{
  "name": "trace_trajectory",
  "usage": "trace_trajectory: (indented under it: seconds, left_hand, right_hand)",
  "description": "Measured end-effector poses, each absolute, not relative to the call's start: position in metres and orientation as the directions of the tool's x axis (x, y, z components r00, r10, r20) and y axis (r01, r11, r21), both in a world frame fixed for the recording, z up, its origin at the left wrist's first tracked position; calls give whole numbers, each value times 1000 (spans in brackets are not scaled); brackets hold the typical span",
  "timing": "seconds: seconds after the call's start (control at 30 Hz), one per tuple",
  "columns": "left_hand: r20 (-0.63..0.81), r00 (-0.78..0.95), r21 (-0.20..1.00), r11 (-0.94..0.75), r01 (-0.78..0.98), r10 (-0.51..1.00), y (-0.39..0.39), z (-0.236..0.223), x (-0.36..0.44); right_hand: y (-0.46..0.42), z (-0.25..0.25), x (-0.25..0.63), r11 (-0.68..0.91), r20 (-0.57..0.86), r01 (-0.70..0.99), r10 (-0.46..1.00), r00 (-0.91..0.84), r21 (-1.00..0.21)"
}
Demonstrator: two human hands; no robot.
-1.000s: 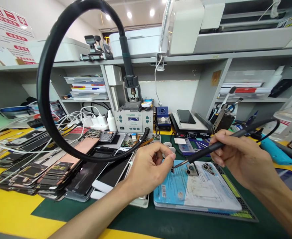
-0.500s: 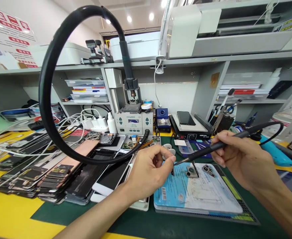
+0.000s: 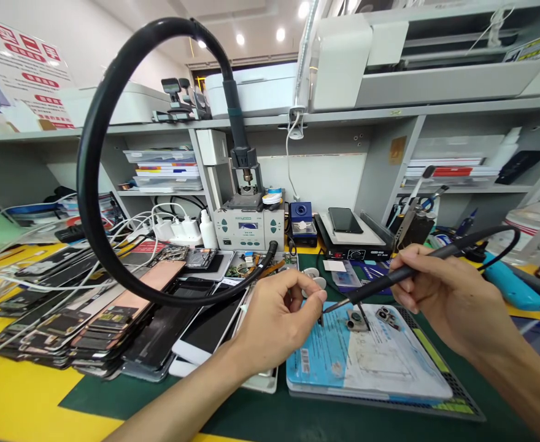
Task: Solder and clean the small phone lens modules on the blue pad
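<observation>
Part, small and dark, pinched by left hand above 10 o'clock side of flat case. Probably light, fragile: edges only. Right hand pinches soldering iron, likely stiff; hold handle, avoid tip.

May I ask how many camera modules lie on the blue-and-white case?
2: the grey module and, to its right, the darker module; the left hand may hide others.
</observation>
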State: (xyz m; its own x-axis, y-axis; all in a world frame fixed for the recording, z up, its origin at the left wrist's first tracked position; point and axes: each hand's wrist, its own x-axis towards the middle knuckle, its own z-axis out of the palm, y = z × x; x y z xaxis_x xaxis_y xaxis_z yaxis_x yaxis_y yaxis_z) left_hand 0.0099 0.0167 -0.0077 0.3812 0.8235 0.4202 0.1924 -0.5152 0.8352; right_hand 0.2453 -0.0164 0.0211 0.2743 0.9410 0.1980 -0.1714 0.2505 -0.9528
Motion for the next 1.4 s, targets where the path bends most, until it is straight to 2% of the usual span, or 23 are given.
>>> trace_trajectory:
  seconds: [0.3,0.63,1.4]
  left_hand:
    - [410,376,843,-503,192,831,17,-10,11]
    - [425,379,834,-518,188,822,18,-9,10]
    - [456,380,830,-538,145,805,16,-11,11]
  right_hand:
    - [-18,25,240,235,185,-154,941,283,-960]
    - [-18,26,239,151,109,-132,954,280,-980]
    - [-17,26,240,282,220,-163,921,322,-945]
